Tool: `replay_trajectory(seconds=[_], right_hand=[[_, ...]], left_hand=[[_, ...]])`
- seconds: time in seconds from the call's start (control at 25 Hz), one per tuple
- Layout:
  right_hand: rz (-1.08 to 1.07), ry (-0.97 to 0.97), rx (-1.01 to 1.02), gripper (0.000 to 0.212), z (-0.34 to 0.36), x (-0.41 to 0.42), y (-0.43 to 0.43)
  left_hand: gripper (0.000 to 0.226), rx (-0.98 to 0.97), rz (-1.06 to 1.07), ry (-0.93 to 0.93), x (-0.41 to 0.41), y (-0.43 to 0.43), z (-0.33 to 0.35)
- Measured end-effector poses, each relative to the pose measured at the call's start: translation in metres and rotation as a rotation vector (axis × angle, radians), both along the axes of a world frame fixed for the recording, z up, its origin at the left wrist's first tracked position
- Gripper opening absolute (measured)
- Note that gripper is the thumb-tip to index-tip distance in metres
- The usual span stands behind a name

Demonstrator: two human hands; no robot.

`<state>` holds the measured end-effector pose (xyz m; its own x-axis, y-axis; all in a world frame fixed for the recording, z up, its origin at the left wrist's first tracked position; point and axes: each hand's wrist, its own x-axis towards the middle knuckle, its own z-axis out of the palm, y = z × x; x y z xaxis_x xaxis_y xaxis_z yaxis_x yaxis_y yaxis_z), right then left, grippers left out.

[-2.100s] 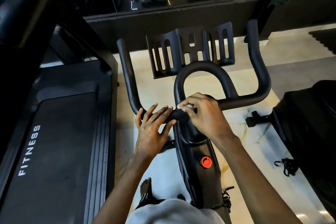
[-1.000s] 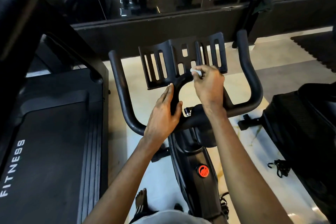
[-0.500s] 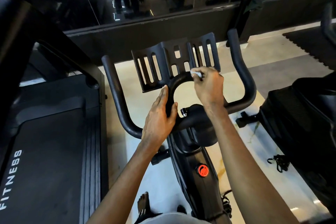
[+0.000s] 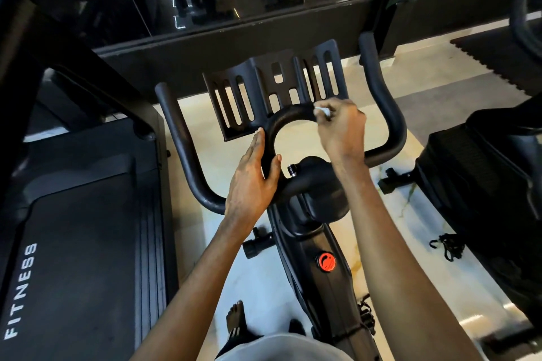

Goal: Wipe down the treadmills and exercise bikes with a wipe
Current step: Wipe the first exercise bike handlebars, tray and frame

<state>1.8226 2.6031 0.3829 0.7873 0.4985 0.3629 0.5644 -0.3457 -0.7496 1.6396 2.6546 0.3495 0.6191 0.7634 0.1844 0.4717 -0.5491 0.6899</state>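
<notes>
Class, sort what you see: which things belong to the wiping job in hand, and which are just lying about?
In the job: wipe, pinched by the right hand; left hand, resting on the bike handlebar; treadmill.

Lying about: black strap; dark interlocking mat.

1. Your exercise bike (image 4: 322, 231) stands straight ahead, with the treadmill (image 4: 82, 243) just beside it on your left and another machine (image 4: 484, 179) on your right.
2. The tray (image 4: 264, 82) sits beyond the handlebar loop (image 4: 287, 116).
3. Your left hand (image 4: 252, 182) rests on the loop's left side. Your right hand (image 4: 341, 129) pinches the wipe (image 4: 321, 110) against its top right.
</notes>
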Motion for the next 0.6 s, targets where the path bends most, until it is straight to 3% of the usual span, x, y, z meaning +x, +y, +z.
replay_trajectory(seconds=[0.2,0.44,0.6], right_hand=[[0.109,-0.029,0.031,0.017,0.002,-0.011,0.013],[-0.004,-0.004,-0.119,0.014,0.007,0.02,-0.042],[0.052,0.051,-0.182,0.014,-0.01,0.007,-0.072]], left_hand=[[0.066,-0.007,0.009,-0.037,-0.002,0.0,0.001],[0.072,-0.053,-0.059,-0.005,-0.008,0.006,0.0],[0.075,-0.05,-0.083,0.013,-0.011,0.004,0.0]])
